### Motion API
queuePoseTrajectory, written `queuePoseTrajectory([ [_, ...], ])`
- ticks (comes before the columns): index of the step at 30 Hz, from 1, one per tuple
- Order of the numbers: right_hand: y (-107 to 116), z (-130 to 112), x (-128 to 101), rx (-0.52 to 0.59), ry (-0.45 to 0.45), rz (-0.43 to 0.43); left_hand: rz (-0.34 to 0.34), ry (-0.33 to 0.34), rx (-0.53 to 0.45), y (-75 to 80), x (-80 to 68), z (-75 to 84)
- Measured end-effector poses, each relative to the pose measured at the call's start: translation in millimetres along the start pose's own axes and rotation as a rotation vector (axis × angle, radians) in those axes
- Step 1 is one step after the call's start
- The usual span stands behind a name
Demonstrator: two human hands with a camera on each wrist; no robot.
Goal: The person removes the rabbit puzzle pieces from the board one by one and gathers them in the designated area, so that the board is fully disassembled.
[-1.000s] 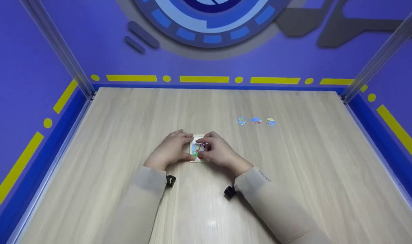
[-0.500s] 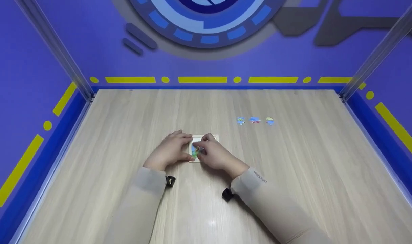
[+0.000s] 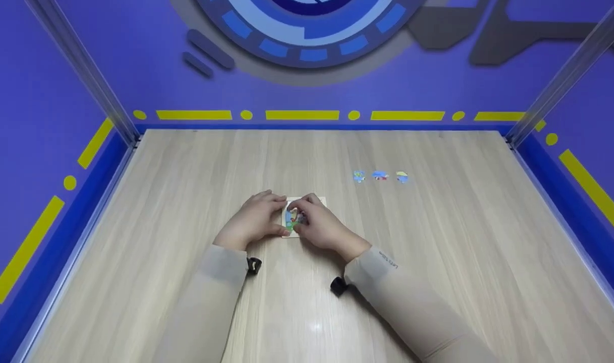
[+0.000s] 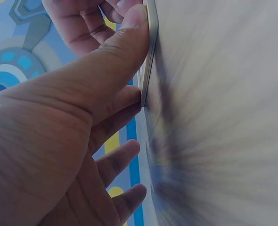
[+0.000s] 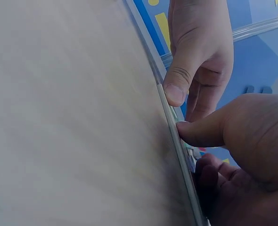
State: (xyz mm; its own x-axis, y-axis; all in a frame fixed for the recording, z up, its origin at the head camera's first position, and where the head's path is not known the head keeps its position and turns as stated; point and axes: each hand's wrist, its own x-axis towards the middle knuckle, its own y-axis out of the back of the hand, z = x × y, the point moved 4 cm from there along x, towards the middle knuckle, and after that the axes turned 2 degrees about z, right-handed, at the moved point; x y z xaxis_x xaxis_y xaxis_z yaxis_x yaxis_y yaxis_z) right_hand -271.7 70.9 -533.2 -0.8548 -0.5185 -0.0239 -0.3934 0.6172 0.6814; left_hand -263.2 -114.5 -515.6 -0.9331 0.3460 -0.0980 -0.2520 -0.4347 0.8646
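Observation:
A small square jigsaw puzzle tray [image 3: 321, 200] with a pale rim lies flat on the table in the head view. My left hand [image 3: 256, 219] holds its left side, thumb at the near corner and forefinger at the far one. My right hand [image 3: 327, 224] bends over the right half, thumb and curled forefinger on a colourful puzzle piece [image 3: 301, 217] inside the tray. Blue and green picture parts [image 3: 288, 222] show by the left rim. The right wrist view shows the right thumb [image 5: 195, 133] at the tray's edge; my fingers hide most of the piece.
Three loose jigsaw pieces lie in a row beyond the tray to the right: a blue-green piece [image 3: 358, 176], a blue-red piece [image 3: 380, 175] and a yellow-blue piece [image 3: 402, 176]. Blue printed walls [image 3: 307, 96] enclose the wooden table [image 3: 463, 227] at the back and sides.
The right hand has shifted slightly left over the tray, and its forefinger has curled, baring more of the picture. The left hand keeps its hold. The loose pieces have stayed put.

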Motion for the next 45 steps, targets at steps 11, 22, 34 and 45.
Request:
queuePoseTrajectory([
  [11, 0.6, 1.6, 1.0, -0.071, 0.057, 0.050, 0.001, 0.003, 0.012, -1.7, 0.0, -0.9],
  [22, 1.5, -2.5, 3.9, -0.118, 0.028, 0.033, 0.009, 0.011, -0.006, -1.0, -0.8, -1.7],
  [34, 24.7, -2.6, 2.8, 0.063, -0.057, -0.091, 0.012, 0.011, -0.024, -2.1, -0.7, -1.2],
  [45, 74.1, 24.8, -11.0, 0.092, -0.083, -0.030, -0.009, 0.002, -0.012, -1.0, -1.0, -0.9],
])
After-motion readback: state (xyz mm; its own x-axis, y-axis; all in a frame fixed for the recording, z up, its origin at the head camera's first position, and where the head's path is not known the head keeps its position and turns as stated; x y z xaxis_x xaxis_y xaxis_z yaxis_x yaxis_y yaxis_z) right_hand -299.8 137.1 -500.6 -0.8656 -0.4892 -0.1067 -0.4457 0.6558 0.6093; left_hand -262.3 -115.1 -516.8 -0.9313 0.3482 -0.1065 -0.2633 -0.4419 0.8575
